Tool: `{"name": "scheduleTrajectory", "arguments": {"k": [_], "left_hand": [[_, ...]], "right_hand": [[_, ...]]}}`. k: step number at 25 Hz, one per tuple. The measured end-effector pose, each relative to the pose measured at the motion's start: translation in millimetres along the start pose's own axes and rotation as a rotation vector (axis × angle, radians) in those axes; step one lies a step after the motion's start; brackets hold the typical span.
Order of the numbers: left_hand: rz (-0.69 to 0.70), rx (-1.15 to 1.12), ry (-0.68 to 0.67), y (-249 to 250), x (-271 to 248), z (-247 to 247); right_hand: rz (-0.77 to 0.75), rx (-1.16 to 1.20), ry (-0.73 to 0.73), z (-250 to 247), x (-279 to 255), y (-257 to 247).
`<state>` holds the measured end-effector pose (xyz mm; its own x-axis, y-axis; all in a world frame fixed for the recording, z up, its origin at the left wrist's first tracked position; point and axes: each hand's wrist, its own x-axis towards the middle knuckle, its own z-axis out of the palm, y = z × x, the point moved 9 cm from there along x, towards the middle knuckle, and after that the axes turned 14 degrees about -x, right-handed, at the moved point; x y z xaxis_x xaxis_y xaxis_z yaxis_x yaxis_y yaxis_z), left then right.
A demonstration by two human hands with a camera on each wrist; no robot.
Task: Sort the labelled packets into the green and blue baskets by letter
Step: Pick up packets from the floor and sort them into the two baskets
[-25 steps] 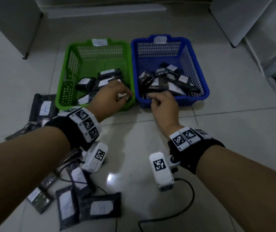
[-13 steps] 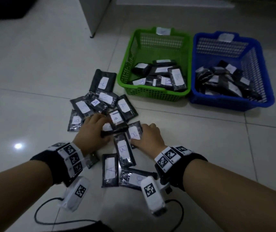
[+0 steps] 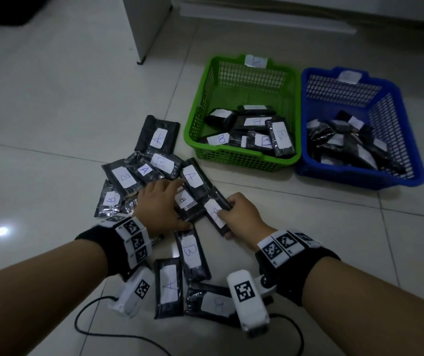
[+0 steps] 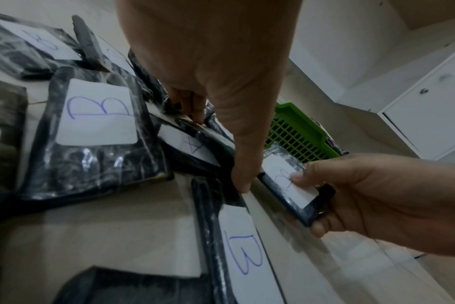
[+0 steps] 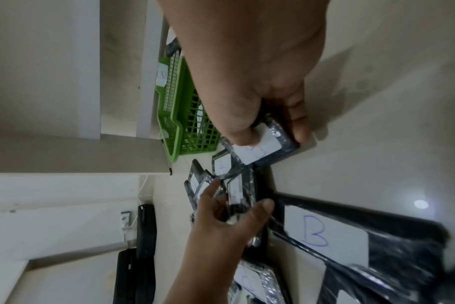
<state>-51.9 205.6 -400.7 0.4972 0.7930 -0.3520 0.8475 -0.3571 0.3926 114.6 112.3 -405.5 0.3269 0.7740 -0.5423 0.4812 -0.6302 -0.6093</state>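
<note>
— Baskets first: the green basket point(image 3: 241, 160) sits far right of the pile, with the blue basket point(image 3: 359, 177) touching its right side. Both hold black packets already, and every label readable in the green one is a B.

— And the loose pile point(image 3: 154, 165)?

— Spread on the floor tiles point(image 3: 51, 111) near the person, A and B labels mixed and overlapping.

— Hands?

— The right hand point(image 3: 241, 217) has its thumb down on the white label and its fingers curled under the edge of one B packet point(image 3: 216, 214), lifted a little at the pile's right side. The left hand point(image 3: 159, 204) lies over the middle of the pile, thumb and fingers closing on a small-label B packet point(image 3: 186, 201); whether it truly grips, I cannot tell.

— What might go wrong?

— The thumb covers part of the letter, so a hasty glance could misread it. The wrappers look slick and overlap, so a neighbouring A packet point(image 3: 193, 177) may drag along into the wrong basket.
</note>
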Motion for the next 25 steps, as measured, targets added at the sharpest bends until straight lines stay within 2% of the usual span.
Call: {"name": "scheduleTrajectory", "arguments": {"k": [4, 7, 9, 13, 17, 20, 23, 25], "left_hand": [[0.071, -0.085, -0.094, 11, -7, 4], [0.163, -0.125, -0.046, 22, -17, -13], [0.209, -0.138, 0.071, 29, -25, -34], [0.336, -0.252, 0.442, 52, -29, -95], [0.393, -0.42, 0.623, 87, 15, -143], [0.435, -0.43, 0.617, 114, 61, -153], [0.356, -0.354, 0.518, 115, 98, -132], [0.292, -0.326, 0.44, 103, 110, -112]], "right_hand": [[0.046, 0.307, 0.043, -15, -1, -7], [-0.013, 0.345, 0.119, -30, -1, -20], [-0.083, 0.315, 0.216, -49, 3, -32], [-0.169, 0.328, 0.404, -103, 22, -57], [-0.109, 0.377, 0.362, -132, 59, -66], [-0.079, 0.397, 0.367, -139, 77, -69], [-0.053, 0.406, 0.407, -145, 82, -66], [-0.057, 0.419, 0.375, -141, 81, -65]]}}
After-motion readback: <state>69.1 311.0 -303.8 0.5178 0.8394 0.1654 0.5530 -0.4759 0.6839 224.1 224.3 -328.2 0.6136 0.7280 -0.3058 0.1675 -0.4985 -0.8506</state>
